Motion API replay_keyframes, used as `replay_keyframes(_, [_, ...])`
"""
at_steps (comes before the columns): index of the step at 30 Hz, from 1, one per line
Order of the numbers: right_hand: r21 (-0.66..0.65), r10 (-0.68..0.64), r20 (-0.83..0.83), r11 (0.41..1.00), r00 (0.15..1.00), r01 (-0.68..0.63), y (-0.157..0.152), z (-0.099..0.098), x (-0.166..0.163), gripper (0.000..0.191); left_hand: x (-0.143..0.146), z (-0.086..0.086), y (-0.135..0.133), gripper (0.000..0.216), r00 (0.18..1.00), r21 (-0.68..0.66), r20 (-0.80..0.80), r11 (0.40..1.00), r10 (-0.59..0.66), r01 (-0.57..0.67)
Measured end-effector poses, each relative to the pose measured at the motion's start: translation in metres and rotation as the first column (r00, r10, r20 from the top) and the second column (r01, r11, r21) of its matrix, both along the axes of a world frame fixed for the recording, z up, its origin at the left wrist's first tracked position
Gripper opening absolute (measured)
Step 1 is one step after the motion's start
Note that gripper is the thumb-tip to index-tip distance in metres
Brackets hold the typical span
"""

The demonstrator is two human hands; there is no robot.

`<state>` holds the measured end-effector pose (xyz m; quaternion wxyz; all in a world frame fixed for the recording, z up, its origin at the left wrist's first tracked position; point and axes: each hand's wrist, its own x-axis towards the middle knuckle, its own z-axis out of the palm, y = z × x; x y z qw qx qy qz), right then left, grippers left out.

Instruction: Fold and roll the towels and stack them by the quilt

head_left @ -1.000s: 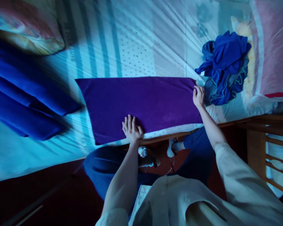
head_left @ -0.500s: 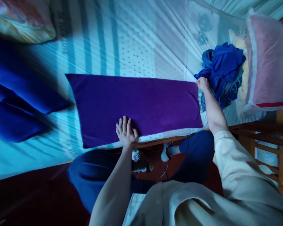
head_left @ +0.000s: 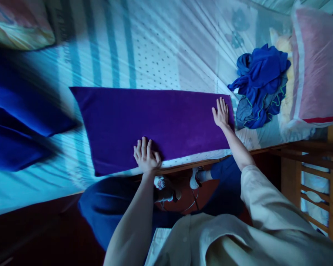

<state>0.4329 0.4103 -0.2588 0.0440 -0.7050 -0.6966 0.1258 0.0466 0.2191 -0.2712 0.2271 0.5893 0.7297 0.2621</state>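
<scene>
A long folded purple towel [head_left: 155, 123] lies flat along the near edge of the bed [head_left: 155, 48]. My left hand [head_left: 145, 156] rests on its near edge, fingers spread and pressing down. Flat on the towel's right end lies my right hand [head_left: 221, 113], fingers stretched out and holding nothing. Both palms touch the cloth.
A crumpled blue garment [head_left: 259, 83] lies just right of the towel, beside a pink pillow [head_left: 318, 66]. Folded blue cloth [head_left: 22, 122] lies at the left, a patterned pillow [head_left: 13, 22] at top left. A wooden rail [head_left: 308, 155] stands at the right. My knees and feet are below the bed edge.
My right hand let go of the towel's far right corner and came back to lie flat on the right end. The left hand stayed in place.
</scene>
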Motion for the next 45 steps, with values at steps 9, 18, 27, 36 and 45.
replay_keyframes(9, [0.011,-0.113,0.095,0.994,0.989,0.113,0.013,0.008,0.038,0.068,0.002,0.003,0.0,0.065,1.0,0.012,0.018,1.0,0.01,-0.01])
replay_keyframes(18, [0.036,-0.156,0.099,0.988,0.983,0.153,-0.131,0.005,0.003,0.065,0.001,0.002,-0.001,0.064,0.997,-0.023,0.076,1.0,0.01,-0.009])
replay_keyframes(27, [0.07,-0.27,0.09,0.962,0.959,0.264,-0.126,0.014,0.035,0.068,0.001,0.003,0.001,0.064,0.998,-0.001,0.055,1.0,-0.008,0.008])
replay_keyframes(36, [0.06,-0.071,0.147,0.996,0.987,0.063,-0.073,0.031,0.02,0.066,-0.002,-0.002,0.003,0.06,0.998,0.021,0.065,0.999,-0.027,0.026])
replay_keyframes(45, [-0.137,-0.242,0.215,0.952,0.946,0.274,0.029,0.038,0.009,0.059,-0.003,-0.009,0.001,0.064,0.999,0.07,0.037,0.997,-0.034,0.032])
